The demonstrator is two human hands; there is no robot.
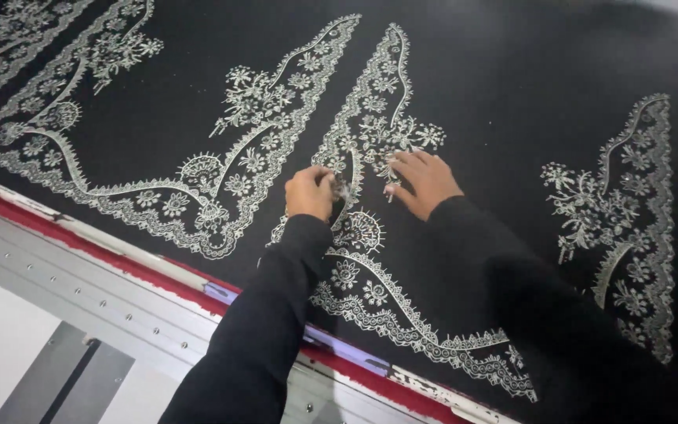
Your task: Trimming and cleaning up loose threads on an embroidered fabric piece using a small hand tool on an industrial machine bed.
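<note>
A wide black fabric (496,86) carries white floral lace embroidery (370,126) in curved, scalloped bands. My left hand (310,192) is closed on a small metallic tool (341,188) whose tip touches the embroidery near a fan-shaped motif (359,230). My right hand (425,180) lies flat on the fabric just to the right, fingers spread and pressing the lace down. Both arms wear black sleeves that hide part of the lower pattern.
A red strip (135,267) and a grey metal frame rail (119,302) with screws run along the fabric's near edge. More embroidered panels lie at the left (49,149) and the right (629,228). A pale floor shows at the bottom left.
</note>
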